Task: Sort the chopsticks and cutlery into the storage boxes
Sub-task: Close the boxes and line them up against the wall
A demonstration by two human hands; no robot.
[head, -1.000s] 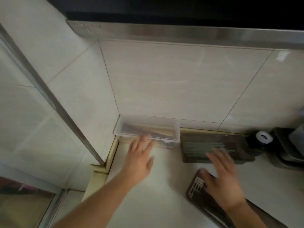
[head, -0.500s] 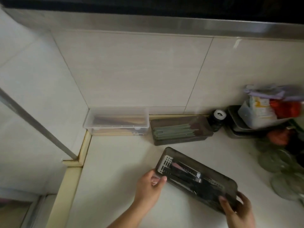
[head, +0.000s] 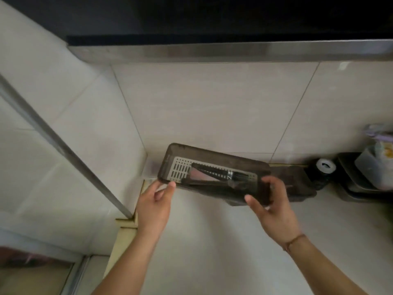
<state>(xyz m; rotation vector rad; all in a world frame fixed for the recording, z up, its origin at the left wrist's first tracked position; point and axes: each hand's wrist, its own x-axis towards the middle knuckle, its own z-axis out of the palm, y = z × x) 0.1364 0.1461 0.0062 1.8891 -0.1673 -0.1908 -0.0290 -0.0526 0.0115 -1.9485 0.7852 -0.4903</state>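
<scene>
I hold a dark translucent cutlery box [head: 214, 155] up off the counter, in front of the tiled wall corner. My left hand [head: 155, 201] grips its left end. My right hand [head: 270, 201] grips its right end. Inside lie a grey slotted drain tray [head: 180, 170] and dark-handled cutlery [head: 214, 173]. A second dark box [head: 297, 184] stands on the counter behind it, mostly hidden. The clear box shows only as a faint edge [head: 152, 167] at the corner, behind the held box.
At the back right stand a black jar with a white lid [head: 324, 167] and a dark tray [head: 353, 182] holding a plastic-wrapped package [head: 380, 158]. A metal window frame [head: 63, 145] runs along the left. A steel hood edge [head: 212, 51] hangs above.
Both hands have lifted the dark cutlery box from the front of the counter up and back toward the wall corner, over the other boxes. One second ago the hands were empty.
</scene>
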